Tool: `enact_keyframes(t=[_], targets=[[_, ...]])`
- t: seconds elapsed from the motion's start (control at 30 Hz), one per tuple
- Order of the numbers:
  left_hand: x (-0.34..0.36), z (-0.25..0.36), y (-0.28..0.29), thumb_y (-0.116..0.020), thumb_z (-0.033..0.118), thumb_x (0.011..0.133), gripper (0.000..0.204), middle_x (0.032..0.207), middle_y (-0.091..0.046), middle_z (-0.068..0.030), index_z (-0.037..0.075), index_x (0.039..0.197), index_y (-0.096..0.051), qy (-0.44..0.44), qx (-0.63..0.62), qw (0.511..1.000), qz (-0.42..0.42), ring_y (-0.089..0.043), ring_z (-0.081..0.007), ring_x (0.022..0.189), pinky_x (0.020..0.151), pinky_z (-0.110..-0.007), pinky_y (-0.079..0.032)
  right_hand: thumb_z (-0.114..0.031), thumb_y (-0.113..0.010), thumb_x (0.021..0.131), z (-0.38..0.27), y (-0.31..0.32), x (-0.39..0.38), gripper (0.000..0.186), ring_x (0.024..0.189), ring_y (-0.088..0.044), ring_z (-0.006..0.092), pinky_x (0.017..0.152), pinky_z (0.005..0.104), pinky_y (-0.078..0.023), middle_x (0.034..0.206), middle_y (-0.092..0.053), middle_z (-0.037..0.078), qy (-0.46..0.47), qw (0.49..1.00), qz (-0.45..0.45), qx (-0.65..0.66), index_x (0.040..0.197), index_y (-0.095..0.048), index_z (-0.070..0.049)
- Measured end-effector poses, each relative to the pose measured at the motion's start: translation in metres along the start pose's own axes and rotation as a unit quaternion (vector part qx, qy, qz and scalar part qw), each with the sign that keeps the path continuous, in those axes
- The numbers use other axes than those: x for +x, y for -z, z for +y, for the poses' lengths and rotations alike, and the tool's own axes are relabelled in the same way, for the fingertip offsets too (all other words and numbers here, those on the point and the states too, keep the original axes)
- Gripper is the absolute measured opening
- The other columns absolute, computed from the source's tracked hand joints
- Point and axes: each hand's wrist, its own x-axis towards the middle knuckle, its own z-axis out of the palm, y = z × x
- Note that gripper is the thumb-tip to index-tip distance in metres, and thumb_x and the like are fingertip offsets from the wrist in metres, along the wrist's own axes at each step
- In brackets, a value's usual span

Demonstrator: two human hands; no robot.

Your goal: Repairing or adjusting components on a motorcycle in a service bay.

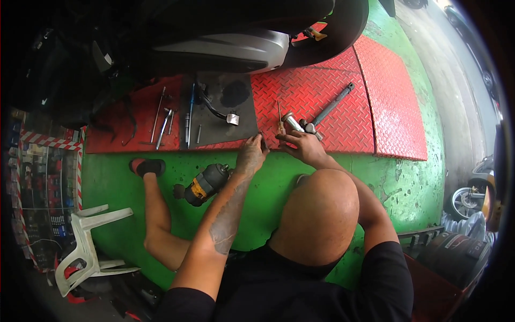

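While just nearside of the amber-handled screwdriver (281, 127), right grip (306, 147) loosely spread, left grip (251, 155) unclear.

Red tread-plate platform (343, 131) bears dark mat (230, 135), slim metal tools (163, 130), screwdriver (280, 128), long dark-handled tool (333, 104) | Green floor (397, 185) holds black-and-yellow power tool (206, 184)

left forearm (228, 217) stretched forward, left hand (251, 154) partly curled, right hand (306, 147) back up, angled inward
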Motion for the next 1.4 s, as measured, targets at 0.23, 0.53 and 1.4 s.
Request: enact_keyframes(t=[0.23,0.53,1.4], targets=[[0.01,0.023,0.023,-0.073,0.023,0.093,0.033,0.099,-0.067,-0.0115,0.004,0.115,-0.06,0.104,-0.163,0.981,0.022,-0.067,-0.0217,0.087,0.072,-0.036,-0.054,-0.018,-0.085,0.077,-0.034,0.073,0.006,0.044,0.07,-0.068,0.0235,0.062,0.0378,-0.056,0.084,-0.07,0.006,0.13,0.99,0.046,0.014,0.119,-0.074,-0.019],[-0.019,0.088,0.127,-0.057,0.025,0.105,0.027,0.09,-0.065,-0.0045,0.0,0.116,-0.06,0.09,-0.485,0.869,0.043,-0.061,-0.0125,0.08,0.071,-0.031,-0.05,-0.034,-0.078,0.086,-0.087,0.108,0.069,0.043,0.087,-0.071,0.0238,0.067,0.0349,-0.057,0.101,-0.073,0.006,0.345,0.938,-0.034,0.005,0.124,-0.068,-0.016],[0.006,0.111,0.206,-0.05,0.014,0.103,0.047,0.104,-0.073,-0.0214,0.008,0.15,-0.047,0.047,-0.038,0.998,0.023,-0.074,-0.0373,0.094,0.08,-0.045,-0.061,-0.036,-0.06,0.104,-0.095,0.061,0.164,0.032,0.087,-0.064,0.0095,0.075,0.028,-0.052,0.095,-0.067,0.001,-0.211,0.77,0.033,0.601,0.113,-0.064,-0.005]])
